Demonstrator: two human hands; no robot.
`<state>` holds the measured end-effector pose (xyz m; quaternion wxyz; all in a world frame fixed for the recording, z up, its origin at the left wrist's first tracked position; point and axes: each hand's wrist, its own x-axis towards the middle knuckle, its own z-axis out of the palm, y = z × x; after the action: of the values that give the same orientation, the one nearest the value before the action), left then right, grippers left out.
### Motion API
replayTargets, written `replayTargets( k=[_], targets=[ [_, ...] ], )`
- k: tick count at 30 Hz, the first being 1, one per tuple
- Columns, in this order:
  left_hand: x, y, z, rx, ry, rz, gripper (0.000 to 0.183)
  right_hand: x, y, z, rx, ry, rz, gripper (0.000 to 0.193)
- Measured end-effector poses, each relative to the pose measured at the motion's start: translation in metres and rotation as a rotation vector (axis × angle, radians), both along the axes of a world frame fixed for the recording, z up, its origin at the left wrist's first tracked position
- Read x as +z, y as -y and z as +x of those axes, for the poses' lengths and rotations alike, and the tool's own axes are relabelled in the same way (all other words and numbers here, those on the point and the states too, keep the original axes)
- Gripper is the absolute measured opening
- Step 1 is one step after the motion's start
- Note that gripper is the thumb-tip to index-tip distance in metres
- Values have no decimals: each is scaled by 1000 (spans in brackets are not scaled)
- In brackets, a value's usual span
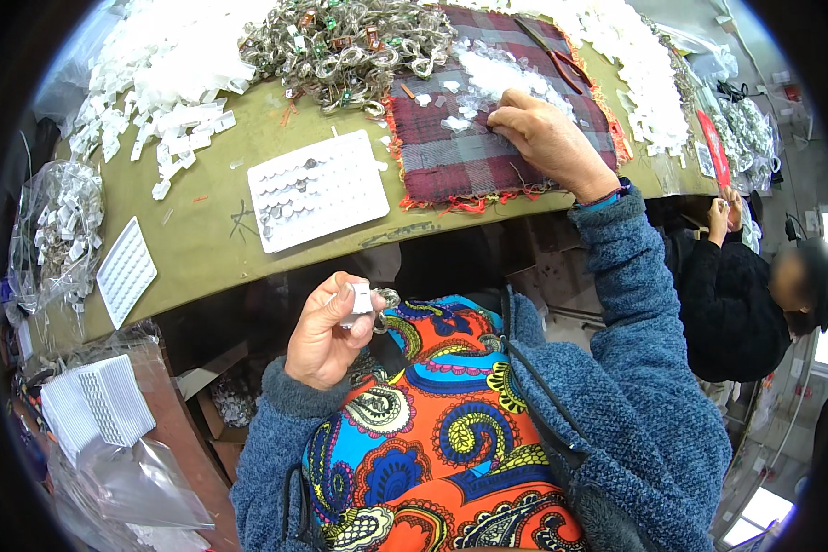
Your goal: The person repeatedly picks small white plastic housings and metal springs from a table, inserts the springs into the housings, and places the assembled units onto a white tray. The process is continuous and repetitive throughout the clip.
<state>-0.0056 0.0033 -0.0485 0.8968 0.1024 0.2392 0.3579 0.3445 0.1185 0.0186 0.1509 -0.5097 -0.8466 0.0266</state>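
Observation:
My left hand (327, 331), in front of my chest, is closed on a small white plastic housing (361, 298). A coil of clear-coated wire (386, 300) shows beside its fingers; where the wire meets the housing is hard to see. My right hand (554, 143) reaches over a plaid cloth (442, 161), fingers pinched together at the near side of a pile of small translucent plastic pieces (497, 74). Whatever those fingertips hold is too small to make out. Left of the cloth lies a white tray (354, 198) with rows of round cells, several holding silvery discs.
Red-handled pliers (557, 57) lie on the cloth. Behind are a heap of coiled wires (340, 46) and white plastic pieces (184, 64). An empty-celled white tray (127, 271) lies at the table's left edge, near a filled clear bag (60, 230). Another person (741, 294) works at right.

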Motion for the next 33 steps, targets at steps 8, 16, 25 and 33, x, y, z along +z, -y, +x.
replayTargets(
  k=[8,16,25,33],
  targets=[
    [-2,-3,10,-31,-24,-7,21,-9,13,20,-249,-442,8,8],
    [2,-4,14,-23,-50,-33,20,-7,18,39,-511,-562,-189,17],
    [2,-7,20,-35,-73,-61,20,-11,18,42,-483,-523,-11,14],
    [-2,-8,18,-12,-70,-87,20,-8,18,45,-451,-401,5,15]
  ],
)
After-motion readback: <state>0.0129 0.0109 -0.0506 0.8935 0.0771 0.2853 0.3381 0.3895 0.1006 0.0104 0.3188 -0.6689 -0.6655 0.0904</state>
